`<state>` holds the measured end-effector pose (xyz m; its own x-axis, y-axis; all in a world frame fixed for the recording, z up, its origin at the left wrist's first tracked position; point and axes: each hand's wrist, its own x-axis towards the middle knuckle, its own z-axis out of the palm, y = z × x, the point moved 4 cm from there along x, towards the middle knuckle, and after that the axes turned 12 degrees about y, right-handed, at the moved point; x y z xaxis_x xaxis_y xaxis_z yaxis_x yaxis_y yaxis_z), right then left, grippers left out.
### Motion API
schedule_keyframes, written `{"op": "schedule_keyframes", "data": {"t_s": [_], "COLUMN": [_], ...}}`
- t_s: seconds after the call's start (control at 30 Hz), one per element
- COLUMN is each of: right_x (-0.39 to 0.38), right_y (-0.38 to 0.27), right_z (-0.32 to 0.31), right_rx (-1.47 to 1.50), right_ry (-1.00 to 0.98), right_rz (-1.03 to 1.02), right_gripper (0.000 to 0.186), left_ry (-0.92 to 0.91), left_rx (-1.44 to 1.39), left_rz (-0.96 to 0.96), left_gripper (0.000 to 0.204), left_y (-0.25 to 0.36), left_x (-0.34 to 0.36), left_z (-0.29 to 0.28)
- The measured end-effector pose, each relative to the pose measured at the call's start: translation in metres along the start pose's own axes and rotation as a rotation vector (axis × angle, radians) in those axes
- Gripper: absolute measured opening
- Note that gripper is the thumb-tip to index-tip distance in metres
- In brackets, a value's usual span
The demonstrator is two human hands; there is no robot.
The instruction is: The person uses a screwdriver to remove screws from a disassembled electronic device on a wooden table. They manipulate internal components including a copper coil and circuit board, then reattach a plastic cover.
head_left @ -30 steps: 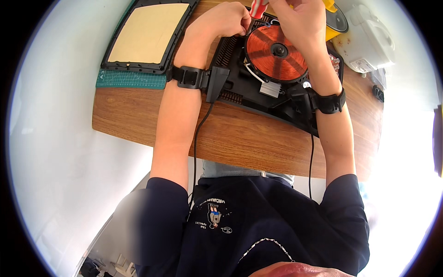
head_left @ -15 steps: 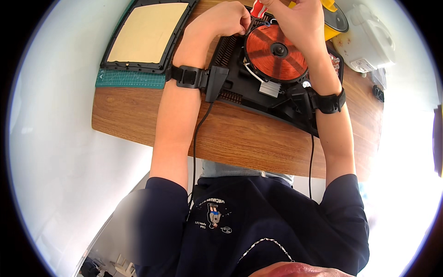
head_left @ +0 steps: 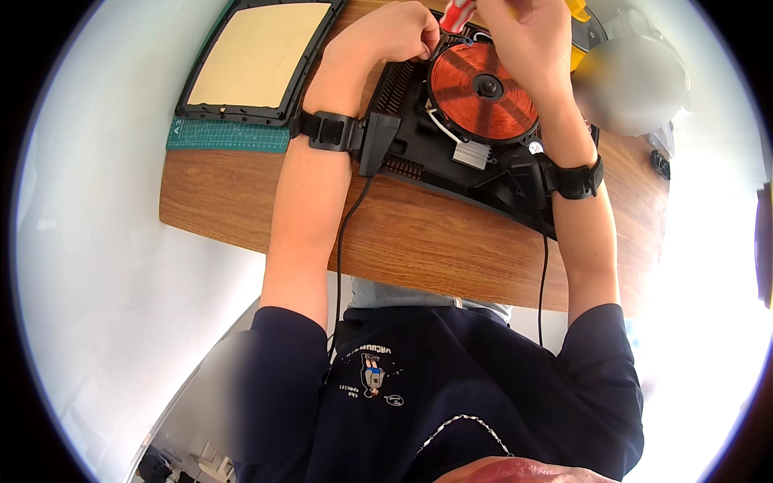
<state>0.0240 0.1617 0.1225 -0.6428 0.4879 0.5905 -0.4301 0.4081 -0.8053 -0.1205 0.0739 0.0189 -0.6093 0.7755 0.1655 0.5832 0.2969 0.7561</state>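
Note:
An opened induction cooker (head_left: 451, 179) in a black housing lies on the table. Its round copper coil (head_left: 457, 90) faces up, and a silver finned heat sink (head_left: 472, 154) shows at the near side. My left hand (head_left: 390, 34) rests at the coil's far left edge, fingers curled and pressed together; whatever may be between them is hidden. Above the coil's far edge, my right hand (head_left: 531, 48) grips a screwdriver (head_left: 457, 15) with a red and white handle. The picture's upper edge cuts off part of that hand, and the screwdriver's tip cannot be made out.
At left, a black frame with a cream panel (head_left: 259, 58) lies partly over a green cutting mat (head_left: 225, 137). A blurred white appliance (head_left: 636, 84) stands at far right beside a yellow and black object (head_left: 589, 36). Cables (head_left: 341, 241) hang from both wrist straps.
My right hand has shifted slightly right and its fingers have moved on the screwdriver. The handle leans a little more to the right. My left hand stays almost in place.

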Motion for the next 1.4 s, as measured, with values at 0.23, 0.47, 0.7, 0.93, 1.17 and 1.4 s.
{"op": "schedule_keyframes", "data": {"t_s": [0.23,0.47,0.7,0.93,1.17,1.4], "right_x": [0.000,-0.004,-0.004,-0.008,-0.003,-0.003], "right_y": [-0.003,-0.005,0.004,-0.003,-0.001,0.019], "right_z": [0.004,0.001,0.001,0.003,-0.001,-0.002], "right_rx": [-0.204,-0.312,0.008,-0.014,-0.394,0.017], "right_ry": [-0.006,0.010,-0.048,0.041,-0.029,0.031], "right_rz": [-0.042,-0.204,-0.041,-0.100,-0.215,-0.117], "right_gripper": [0.038,0.042,0.045,0.044,0.048,0.044], "left_ry": [0.012,-0.029,-0.023,-0.019,0.001,-0.019], "left_rx": [-0.086,0.040,-0.127,-0.024,0.034,0.067], "left_rz": [-0.067,-0.003,-0.020,0.027,-0.002,0.020], "left_gripper": [0.011,0.012,0.015,0.015,0.013,0.013], "left_y": [-0.002,0.008,-0.004,0.003,0.004,0.015], "left_x": [-0.003,-0.004,0.001,-0.001,-0.004,-0.007], "left_z": [-0.001,-0.003,0.005,0.001,-0.002,-0.005]}}
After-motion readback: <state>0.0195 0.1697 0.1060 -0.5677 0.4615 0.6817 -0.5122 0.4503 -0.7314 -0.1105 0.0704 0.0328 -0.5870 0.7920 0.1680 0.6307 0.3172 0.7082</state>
